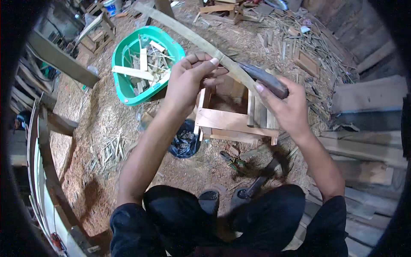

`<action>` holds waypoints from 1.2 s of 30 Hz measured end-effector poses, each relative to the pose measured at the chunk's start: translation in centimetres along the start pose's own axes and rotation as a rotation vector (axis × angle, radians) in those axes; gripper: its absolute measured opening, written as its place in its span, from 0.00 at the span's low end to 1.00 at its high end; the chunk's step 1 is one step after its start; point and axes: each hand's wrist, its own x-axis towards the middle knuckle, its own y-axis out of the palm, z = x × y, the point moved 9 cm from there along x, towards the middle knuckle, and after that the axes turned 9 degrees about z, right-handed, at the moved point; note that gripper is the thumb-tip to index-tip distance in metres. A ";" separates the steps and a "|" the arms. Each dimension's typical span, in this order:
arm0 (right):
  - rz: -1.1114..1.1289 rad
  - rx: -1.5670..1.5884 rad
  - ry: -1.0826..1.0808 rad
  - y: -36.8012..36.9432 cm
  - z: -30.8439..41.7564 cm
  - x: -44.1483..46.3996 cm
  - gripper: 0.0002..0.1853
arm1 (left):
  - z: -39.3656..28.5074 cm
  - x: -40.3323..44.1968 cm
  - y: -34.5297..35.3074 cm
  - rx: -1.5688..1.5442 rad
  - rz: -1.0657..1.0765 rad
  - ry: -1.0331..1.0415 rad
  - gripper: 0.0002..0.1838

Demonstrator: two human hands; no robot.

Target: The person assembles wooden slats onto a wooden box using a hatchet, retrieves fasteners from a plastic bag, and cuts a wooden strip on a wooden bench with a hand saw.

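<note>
A long, pale, slightly bowed wooden strip (188,36) crosses in front of me, slanting from upper left down to the right. My left hand (190,79) pinches it near the middle with the thumb, its other fingers curled loosely behind. In my right hand (289,107) is a dark, thick-handled tool (267,80); its far end lies behind the strip, so its kind is unclear. The right thumb presses on the strip's lower end. Below the hands stands a small wooden box-like frame (222,119), with several short slats (257,112) lying on its right side.
A green plastic tub (122,92) of wood offcuts sits ahead to the left. Near my feet are a black bag-lined container (185,143), pliers-like tools (233,162) and a hammer-like tool (263,176). Boards (364,145) are stacked at right; shavings cover the floor.
</note>
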 end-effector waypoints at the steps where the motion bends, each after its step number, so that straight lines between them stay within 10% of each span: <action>1: 0.034 0.078 -0.024 0.0 1.5 1.0 0.12 | -0.6 -0.3 -0.3 -0.050 -0.038 -0.006 0.09; 8: 0.261 -0.068 0.016 -0.1 14.8 6.3 0.12 | -9.8 -6.1 -2.0 -0.251 -0.219 -0.113 0.10; 15: 0.610 -0.121 0.013 2.6 31.4 10.4 0.11 | -30.2 -19.2 -4.4 0.761 -0.569 -0.178 0.07; 18: 0.675 -0.060 -0.153 5.8 39.7 11.1 0.09 | -39.9 -24.7 -1.6 1.348 -0.523 0.221 0.11; 22: 0.882 -0.025 -0.225 10.8 49.9 10.1 0.09 | -46.7 -30.9 -2.3 1.602 -0.583 0.201 0.19; 30: 1.081 0.043 -0.392 23.6 61.7 4.5 0.11 | -49.3 -46.7 -8.7 1.517 -0.608 0.182 0.18; 36: 0.791 0.444 -0.335 29.6 67.9 2.0 0.10 | -44.3 -60.1 -15.7 1.244 -1.122 -0.042 0.12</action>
